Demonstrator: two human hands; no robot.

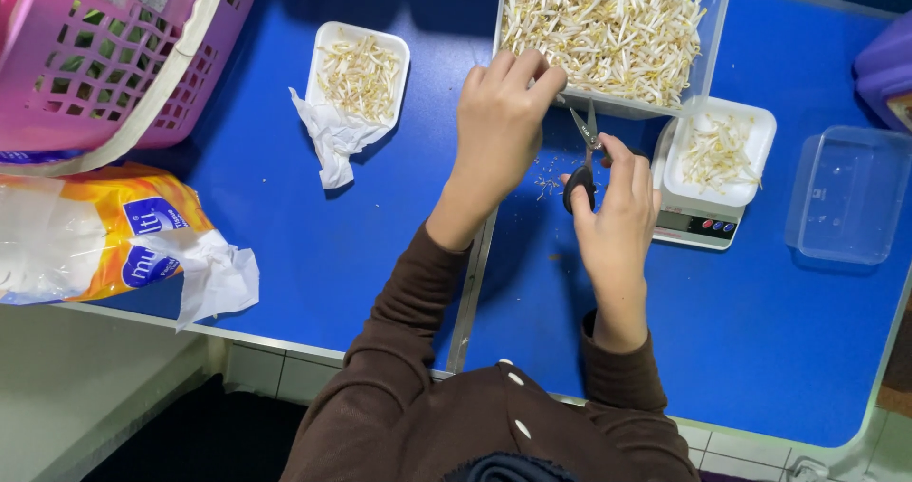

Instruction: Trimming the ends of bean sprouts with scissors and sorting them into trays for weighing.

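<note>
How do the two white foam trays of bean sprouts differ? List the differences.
The left tray lies flat on the blue table, while the right tray sits on a kitchen scale. The left tray has crumpled white tissue against its near corner; the right tray has none. The left tray lies apart from both hands; the right tray is just beside the right hand, which holds scissors. Both are white, rectangular and hold a thin layer of sprouts.

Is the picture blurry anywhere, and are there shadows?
Head view: mostly sharp, evenly lit; the left hand and right hand with the scissors cast soft shadows on the blue table; the clear tub shows faint glare.
</note>
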